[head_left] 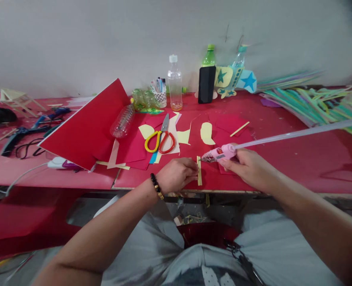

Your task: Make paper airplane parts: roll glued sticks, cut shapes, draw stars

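My right hand (246,165) is wrapped round a pink hot glue gun (223,152), with a long clear glue stick (295,136) reaching out of its back to the right. The gun's nozzle points left, close to the upper end of a narrow pale yellow strip (199,171) on the red tabletop. My left hand (178,174), with a dark beaded bracelet at the wrist, has its fingers closed at the left edge of that strip. Just beyond the left hand lie scissors (161,137) with one yellow and one red handle, on scraps of coloured paper.
A red board (88,123) leans at the left beside a plastic bottle (124,121). Behind stand a clear bottle (175,85), a pen cup (160,97) and a black phone (206,84). Coloured strips (319,105) are heaped at the right. A thin stick (239,129) lies above the glue gun.
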`<state>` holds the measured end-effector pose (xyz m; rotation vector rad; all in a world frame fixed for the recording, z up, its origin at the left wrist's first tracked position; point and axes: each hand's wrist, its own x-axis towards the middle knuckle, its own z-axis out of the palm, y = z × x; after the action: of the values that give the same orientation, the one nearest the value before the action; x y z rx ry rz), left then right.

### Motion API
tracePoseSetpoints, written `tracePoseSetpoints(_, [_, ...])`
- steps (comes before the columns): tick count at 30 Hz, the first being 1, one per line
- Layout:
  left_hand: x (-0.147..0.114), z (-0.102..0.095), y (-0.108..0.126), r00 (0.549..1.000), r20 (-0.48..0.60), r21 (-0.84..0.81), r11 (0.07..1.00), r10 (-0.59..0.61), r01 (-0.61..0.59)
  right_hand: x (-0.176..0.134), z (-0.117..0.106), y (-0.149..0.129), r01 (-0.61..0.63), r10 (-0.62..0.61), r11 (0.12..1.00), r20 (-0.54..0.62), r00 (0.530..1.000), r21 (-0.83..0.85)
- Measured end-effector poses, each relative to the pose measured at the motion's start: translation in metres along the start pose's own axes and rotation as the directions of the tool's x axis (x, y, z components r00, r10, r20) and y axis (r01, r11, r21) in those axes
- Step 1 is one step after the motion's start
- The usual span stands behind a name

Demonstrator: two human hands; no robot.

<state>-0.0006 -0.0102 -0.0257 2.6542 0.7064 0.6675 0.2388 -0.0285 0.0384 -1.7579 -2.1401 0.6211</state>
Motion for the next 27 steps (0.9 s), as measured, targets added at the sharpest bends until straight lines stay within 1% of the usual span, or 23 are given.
tracePoseSetpoints(2, [0.000,0.000,0.000,1.000,-0.002,0.006,1.000,0.002,-0.001,0.001,-0.001,-0.001,0.009,-0.009,1.000,0.008,1.000,-0.003])
tracePoseSetpoints(8, [0.000,0.001,-0.001,1.000,-0.023,-0.003,1.000,0.016,-0.017,-0.005,-0.007,-0.006,0.090,-0.091,0.996,0.041,0.995,0.023])
tracePoseSetpoints(14, [0.001,-0.001,0.000,1.000,-0.003,-0.003,1.000,0.007,-0.007,0.001,-0.008,-0.008,0.069,-0.069,0.996,0.000,0.998,-0.063])
tracePoseSetpoints(17, [0.000,-0.002,0.000,1.000,0.009,-0.002,1.000,0.002,-0.002,0.000,-0.010,-0.009,0.079,-0.078,0.995,0.023,0.997,-0.068])
tracePoseSetpoints(21, [0.000,-0.002,0.000,1.000,0.011,-0.003,1.000,0.008,-0.008,-0.003,-0.011,-0.009,0.058,-0.054,0.995,0.059,0.997,-0.075])
tracePoseSetpoints(25, [0.001,0.000,0.000,1.000,0.003,0.004,1.000,0.004,-0.004,0.002,-0.008,-0.010,0.041,-0.041,0.997,0.002,0.999,-0.070])
tracePoseSetpoints(27, [0.000,0.000,-0.001,1.000,0.005,0.011,1.000,0.003,-0.003,0.005,-0.009,-0.009,0.023,-0.024,0.999,-0.024,0.999,-0.036])
